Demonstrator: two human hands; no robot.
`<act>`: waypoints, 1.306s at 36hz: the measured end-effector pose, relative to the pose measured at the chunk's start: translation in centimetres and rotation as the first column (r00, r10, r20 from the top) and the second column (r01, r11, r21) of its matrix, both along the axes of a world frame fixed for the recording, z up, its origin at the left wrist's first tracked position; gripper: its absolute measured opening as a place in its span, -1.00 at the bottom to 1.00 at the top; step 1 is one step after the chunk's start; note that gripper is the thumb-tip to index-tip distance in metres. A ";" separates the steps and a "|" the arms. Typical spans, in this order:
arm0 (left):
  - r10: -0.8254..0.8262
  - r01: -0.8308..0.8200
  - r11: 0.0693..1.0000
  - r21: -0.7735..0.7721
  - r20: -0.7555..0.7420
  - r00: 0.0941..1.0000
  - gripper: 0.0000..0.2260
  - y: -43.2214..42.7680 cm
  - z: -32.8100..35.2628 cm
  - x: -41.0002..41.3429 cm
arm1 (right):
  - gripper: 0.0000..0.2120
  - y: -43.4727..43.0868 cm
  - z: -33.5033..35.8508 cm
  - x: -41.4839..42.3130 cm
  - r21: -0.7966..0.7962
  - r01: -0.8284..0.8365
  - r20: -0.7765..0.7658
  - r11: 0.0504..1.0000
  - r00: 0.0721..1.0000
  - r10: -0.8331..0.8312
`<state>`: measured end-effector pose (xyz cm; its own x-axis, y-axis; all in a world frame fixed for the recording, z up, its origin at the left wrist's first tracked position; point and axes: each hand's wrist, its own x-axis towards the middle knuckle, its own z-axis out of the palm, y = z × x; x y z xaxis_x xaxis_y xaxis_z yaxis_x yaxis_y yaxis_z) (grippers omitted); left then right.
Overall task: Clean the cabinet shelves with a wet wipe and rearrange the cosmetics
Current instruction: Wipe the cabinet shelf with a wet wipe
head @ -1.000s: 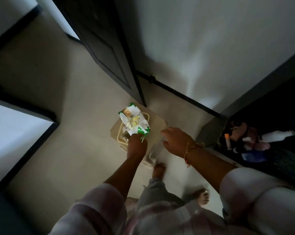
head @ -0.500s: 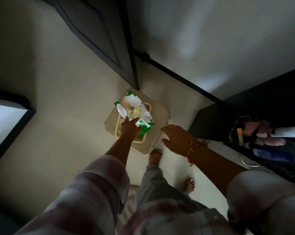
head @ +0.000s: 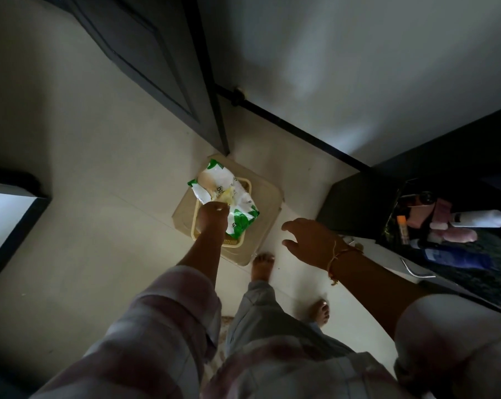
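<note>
Pale floor tiles (head: 99,226) fill this dim room, with a dark door (head: 157,82) at the far side and a white wall (head: 358,67) to its right. By the door's foot sits a low beige stand (head: 268,203) carrying a small yellow basket (head: 250,185), and the green-and-white wipe pack (head: 223,180) lies in that basket.

From my end I read this as the opening step: getting a wet wipe out before any shelf is touched. The left hand (head: 211,220) is down on the pack, its fingers (head: 214,207) pinched together at the pack's opening; whether a wipe is already between them I cannot tell. The right hand (head: 309,243) hovers right of the stand, fingers (head: 291,226) spread apart, holding nothing.

Next, I judge, the wipe needs one clean pull, and the light pack may lift with it unless the free hand pins it.

At the right stands the cabinet (head: 355,203), its shelf crowded with cosmetics: an orange-capped stick (head: 403,228), a white bottle (head: 479,218), a blue tube (head: 456,257). They cover the surface to be wiped, so they must come out first. A bare foot (head: 262,264) is just beside the stand's near edge
</note>
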<state>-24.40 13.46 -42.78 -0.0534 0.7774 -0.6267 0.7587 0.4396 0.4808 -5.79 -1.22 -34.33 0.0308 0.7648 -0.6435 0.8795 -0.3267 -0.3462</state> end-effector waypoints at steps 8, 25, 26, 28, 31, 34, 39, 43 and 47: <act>0.537 -0.467 0.837 -0.286 0.259 0.803 -0.66 0.2 0.1 -0.1 | -0.56 0.3 0.2 -0.7 -0.034 0.012 -0.025 0.999 1.000 -0.013; 0.334 -0.187 0.937 -0.294 0.602 0.725 -0.85 -3.9 5.2 -1.7 | -0.47 3.7 3.3 -3.1 -0.005 0.531 -0.333 0.847 0.798 -0.502; 0.287 -0.138 0.951 -0.278 0.621 0.729 -0.87 -4.2 5.7 -1.4 | -0.45 3.8 3.5 -3.1 -0.014 0.578 -0.363 0.816 0.758 -0.543; 0.216 -0.059 0.966 -0.251 0.664 0.715 -0.87 -4.9 6.8 -0.8 | -0.45 3.8 4.0 -3.1 -0.026 0.660 -0.418 0.750 0.675 -0.608; 0.146 0.019 0.975 -0.223 0.697 0.702 -0.84 -5.9 8.4 0.5 | -0.48 3.2 4.8 -2.6 -0.044 0.735 -0.490 0.677 0.574 -0.656; 0.094 0.112 0.965 -0.236 0.716 0.692 -0.80 -6.7 9.7 2.1 | -0.57 1.9 5.4 -1.6 -0.050 0.777 -0.520 0.627 0.516 -0.680; 0.295 0.107 0.896 -0.432 0.757 0.583 -0.78 -7.8 11.3 4.9 | -0.70 -1.5 6.6 0.4 -0.240 0.896 -0.662 0.373 0.130 -0.739; 0.332 0.131 0.859 -0.494 0.735 0.591 -0.74 -8.9 12.0 6.8 | -0.78 -4.7 7.4 2.1 -0.416 0.884 -0.696 0.214 -0.158 -0.700; 0.313 0.172 0.842 -0.512 0.723 0.616 -0.75 -10.6 12.9 8.5 | -0.82 -8.1 7.8 3.3 -0.534 0.841 -0.675 0.085 -0.363 -0.642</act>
